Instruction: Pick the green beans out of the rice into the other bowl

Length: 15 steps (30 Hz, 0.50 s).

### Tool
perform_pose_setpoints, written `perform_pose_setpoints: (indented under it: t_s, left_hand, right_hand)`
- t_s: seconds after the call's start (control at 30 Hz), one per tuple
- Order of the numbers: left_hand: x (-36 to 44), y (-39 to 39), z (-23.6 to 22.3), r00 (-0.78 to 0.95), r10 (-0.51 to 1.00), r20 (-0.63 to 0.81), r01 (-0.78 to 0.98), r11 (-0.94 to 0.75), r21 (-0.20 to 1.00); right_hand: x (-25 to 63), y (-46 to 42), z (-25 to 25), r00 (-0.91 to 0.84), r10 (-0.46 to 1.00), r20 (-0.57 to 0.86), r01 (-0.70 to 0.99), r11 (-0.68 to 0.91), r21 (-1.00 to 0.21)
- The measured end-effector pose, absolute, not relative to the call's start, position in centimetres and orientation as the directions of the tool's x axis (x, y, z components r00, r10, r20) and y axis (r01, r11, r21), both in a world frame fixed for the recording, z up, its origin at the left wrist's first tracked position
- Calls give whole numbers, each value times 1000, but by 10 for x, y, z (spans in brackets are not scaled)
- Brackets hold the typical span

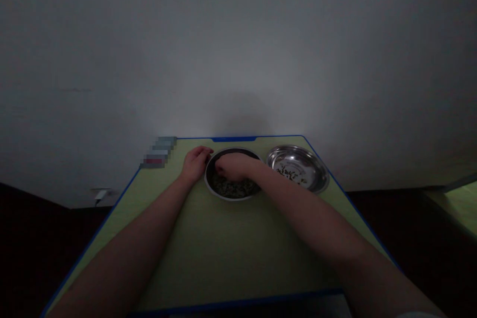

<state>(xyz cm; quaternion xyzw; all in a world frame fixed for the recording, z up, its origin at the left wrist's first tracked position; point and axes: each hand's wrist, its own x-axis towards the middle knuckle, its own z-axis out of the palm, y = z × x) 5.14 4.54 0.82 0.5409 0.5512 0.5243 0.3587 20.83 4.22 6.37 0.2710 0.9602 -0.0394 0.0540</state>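
A round bowl [223, 195] full of small dark bits stands near the far edge of a yellow-green table [223, 248]. My left hand [195, 163] rests against the bowl's left rim, fingers curled on it. My right hand [234, 166] reaches into the bowl from the right, its fingers bunched downward over the contents; what they pinch is hidden. To the right sits a shiny metal plate [315, 175] with a few dark bits on it.
The table has a blue edge [238, 304] and stands against a pale wall. A blurred small object [159, 154] lies at the table's far left corner. A white plug [100, 194] shows by the wall at left. Dark floor lies on both sides.
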Motion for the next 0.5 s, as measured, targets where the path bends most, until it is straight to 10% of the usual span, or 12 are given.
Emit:
perform_pose_setpoints:
  t_s: [0.5]
  left_hand:
    - [50,49,2,-143,972,186,182,-159,970]
  right_hand:
    - [231,46,69,-796,600,-73,605,789,-107]
